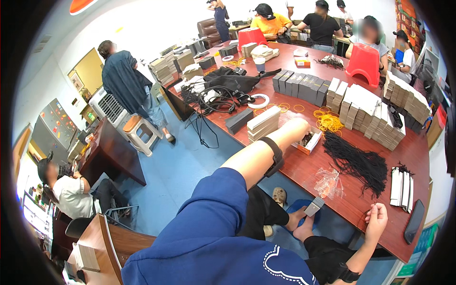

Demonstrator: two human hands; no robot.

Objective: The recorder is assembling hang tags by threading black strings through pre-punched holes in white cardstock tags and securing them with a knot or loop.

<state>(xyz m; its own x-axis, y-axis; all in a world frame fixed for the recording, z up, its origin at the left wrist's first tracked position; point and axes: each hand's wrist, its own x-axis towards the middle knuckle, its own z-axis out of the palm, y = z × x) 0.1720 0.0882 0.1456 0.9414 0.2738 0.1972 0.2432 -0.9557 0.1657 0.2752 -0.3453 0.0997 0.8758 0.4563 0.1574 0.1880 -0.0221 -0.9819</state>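
My left hand [297,128] reaches over the table to a small open white-and-orange box [309,141] holding small dark pieces. Its fingertips are hidden at the box. By the front edge, my right hand [376,219] is pinched closed on a thin dark cord [366,214], only a bit of which shows. Between the hands lie a loose bundle of black cords [358,164] and a crumpled clear plastic bag [328,183]. A small grey stack of cards or tags [314,207] is at the table's front edge.
Yellow rubber bands [328,120] lie beyond the box, near stacked grey bundles [365,111]. White strips with black cords [402,189] and a phone [414,221] are at right. A cable tangle [204,97] and red stool [364,64] stand farther off. Other people sit around.
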